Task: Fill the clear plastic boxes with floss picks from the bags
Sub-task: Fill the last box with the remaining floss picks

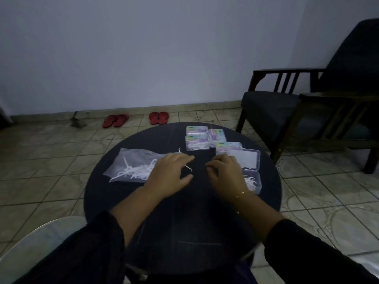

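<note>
Left hand (170, 173) first: fingers spread and relaxed, palm down, hovering low over the round dark table (184, 222), gripping nothing. One loose floss pick (188, 168) lies on the tabletop just under those fingertips, and another single pick (180, 150) sits just beyond the knuckles. Right hand (224, 175) now: fingers curled inward and down, but whether they pinch anything, I cannot tell, the light is too dim. A thin gold bracelet (241, 194) rings that wrist.

Moving outward! To the left, touching the left hand's edge, lies the clear plastic bag (131, 160), flat on the table with a tangle of white floss picks (135, 172) inside. To the right, partly behind the right hand, sits the open clear box (253, 181), a few picks in its near tray, its lid (245, 159) laid flat just beyond. Farther back, four closed, filled boxes (198, 142) cluster together.

Beyond the table: tiled floor, two pairs of red sandals (115, 120) by the wall, a dark armchair (307, 111) at right.
</note>
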`<state>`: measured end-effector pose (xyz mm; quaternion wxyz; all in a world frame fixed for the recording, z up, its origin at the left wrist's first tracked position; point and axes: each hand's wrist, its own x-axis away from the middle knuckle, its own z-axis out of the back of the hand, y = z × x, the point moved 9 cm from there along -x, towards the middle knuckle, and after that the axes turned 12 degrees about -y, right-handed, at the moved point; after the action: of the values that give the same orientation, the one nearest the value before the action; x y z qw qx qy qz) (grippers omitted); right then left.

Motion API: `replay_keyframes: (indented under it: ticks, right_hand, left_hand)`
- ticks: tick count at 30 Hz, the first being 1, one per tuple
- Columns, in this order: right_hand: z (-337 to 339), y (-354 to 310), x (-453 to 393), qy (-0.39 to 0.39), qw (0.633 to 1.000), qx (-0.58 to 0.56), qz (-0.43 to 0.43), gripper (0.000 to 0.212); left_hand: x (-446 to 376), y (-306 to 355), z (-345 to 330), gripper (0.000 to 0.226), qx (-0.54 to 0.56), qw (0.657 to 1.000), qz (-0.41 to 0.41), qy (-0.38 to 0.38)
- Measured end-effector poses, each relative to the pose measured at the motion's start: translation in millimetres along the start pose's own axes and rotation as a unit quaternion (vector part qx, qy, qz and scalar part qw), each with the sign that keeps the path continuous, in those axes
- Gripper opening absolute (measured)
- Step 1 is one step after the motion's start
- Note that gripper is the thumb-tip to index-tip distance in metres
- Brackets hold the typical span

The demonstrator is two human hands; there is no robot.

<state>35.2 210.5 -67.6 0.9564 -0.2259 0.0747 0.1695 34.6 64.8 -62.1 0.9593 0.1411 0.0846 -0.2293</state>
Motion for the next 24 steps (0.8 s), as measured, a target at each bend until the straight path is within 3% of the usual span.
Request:
replay_keyframes:
  ticks: [4,6,9,13,16,19,24]
  right_hand:
    - [-39,-18,-27,-0.096,0.984,-0.139,-0.048,0.021]
    - [-52,-23,-35,-0.125,0.967,-0.199,-0.099,0.042]
    - [-71,-26,-41,-0.177,0.934,-0.255,-0.176,0.046]
    - [-86,-30,-48,-0.192,0.896,-0.331,-0.226,0.033]
    - [-83,-32,-53,-0.156,0.88,-0.392,-0.22,0.022]
    - [-80,-33,-54,-0.145,0.838,-0.484,-0.206,0.009]
    - [-69,-24,-52,-0.115,0.83,-0.523,-0.154,0.018]
  left_hand:
    - [12,-62,12,0.111,-0.072,0.989,0.065,-0.111]
    - [17,-92,17,0.126,-0.115,0.975,0.094,-0.166]
    - [18,-125,19,0.137,-0.155,0.957,0.104,-0.221]
    - [12,-126,12,0.138,-0.158,0.946,0.087,-0.268]
    - [7,-119,10,0.134,-0.144,0.95,0.081,-0.267]
    - [4,-125,3,0.133,-0.142,0.95,0.086,-0.266]
    - [-1,-119,7,0.124,-0.143,0.954,0.066,-0.254]
